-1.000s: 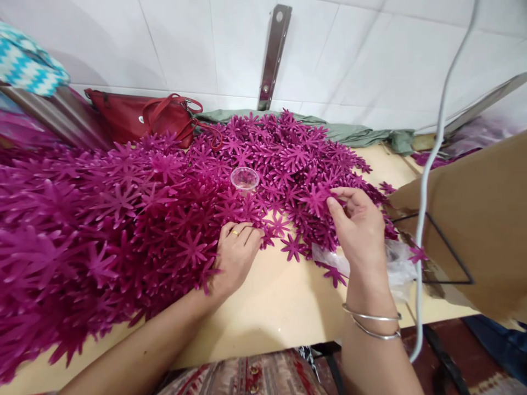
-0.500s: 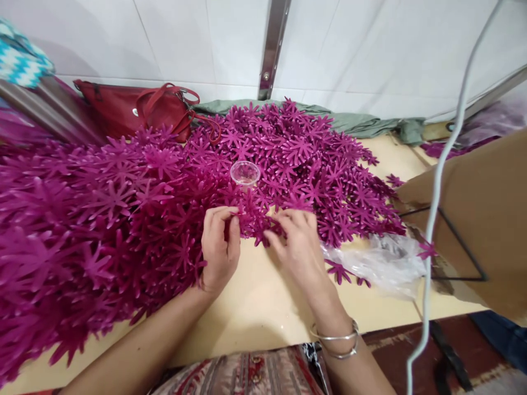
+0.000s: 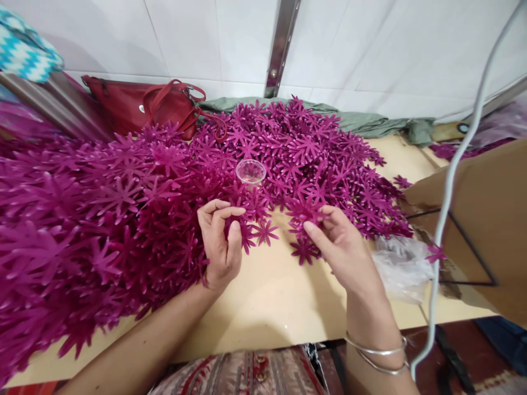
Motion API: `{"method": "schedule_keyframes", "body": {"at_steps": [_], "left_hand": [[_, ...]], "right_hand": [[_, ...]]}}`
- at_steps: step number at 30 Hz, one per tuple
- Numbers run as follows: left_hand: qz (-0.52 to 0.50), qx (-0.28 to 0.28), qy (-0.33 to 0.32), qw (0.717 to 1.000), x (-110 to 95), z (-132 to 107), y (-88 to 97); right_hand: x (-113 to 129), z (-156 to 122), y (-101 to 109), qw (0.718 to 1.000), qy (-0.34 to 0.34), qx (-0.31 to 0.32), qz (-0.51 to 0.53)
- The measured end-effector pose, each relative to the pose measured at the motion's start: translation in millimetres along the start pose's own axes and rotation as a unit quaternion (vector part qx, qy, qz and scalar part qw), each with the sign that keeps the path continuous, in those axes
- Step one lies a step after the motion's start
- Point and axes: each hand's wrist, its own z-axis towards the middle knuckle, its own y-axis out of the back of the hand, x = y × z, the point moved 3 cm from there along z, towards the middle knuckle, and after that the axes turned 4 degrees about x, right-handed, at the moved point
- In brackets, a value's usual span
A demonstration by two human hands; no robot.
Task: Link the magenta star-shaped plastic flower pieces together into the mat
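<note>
My right hand point(image 3: 343, 247) pinches a magenta flower-shaped piece point(image 3: 304, 211) with narrow petals between thumb and fingers, just above the table. Another such piece lies below it, close to the fingertips. On the left, my left hand point(image 3: 220, 241) is half curled, its thumb apart from the fingers, and nothing shows between them. Its wrist rests against a big heap of the same magenta flower pieces point(image 3: 119, 197). Loose pieces lie by its fingertips, one of them a single flower point(image 3: 265, 232). Beyond both hands a small clear plastic cup point(image 3: 251, 173) sits among the flowers.
A red handbag point(image 3: 119, 107) leans by the tiled wall, with green cloth point(image 3: 366, 125) along the back. On the right are a crumpled clear plastic bag point(image 3: 405, 266), a cardboard box point(image 3: 486, 214) and a hanging white cable point(image 3: 447, 203). The tabletop point(image 3: 272, 296) is pale yellow.
My right hand has moved right, away from the left hand, with a flower piece in its fingers. My left hand has stayed nearly in place, its thumb and fingers now further apart.
</note>
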Motion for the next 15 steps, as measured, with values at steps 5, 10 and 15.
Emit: {"method": "schedule_keyframes", "body": {"at_steps": [5, 10, 15], "left_hand": [[-0.076, 0.109, -0.061, 0.989, -6, 3, -6.2], [-0.120, 0.158, -0.033, 0.980, -1, -2, -16.1], [-0.180, 0.124, 0.088, 0.972, 17, -7, -22.4]], "right_hand": [[-2, 5, -20, 0.973, -0.081, 0.132, 0.169], [-11, 2, -42, 0.933, -0.195, 0.205, 0.223], [-13, 2, -42, 0.930, -0.162, 0.227, 0.239]]}}
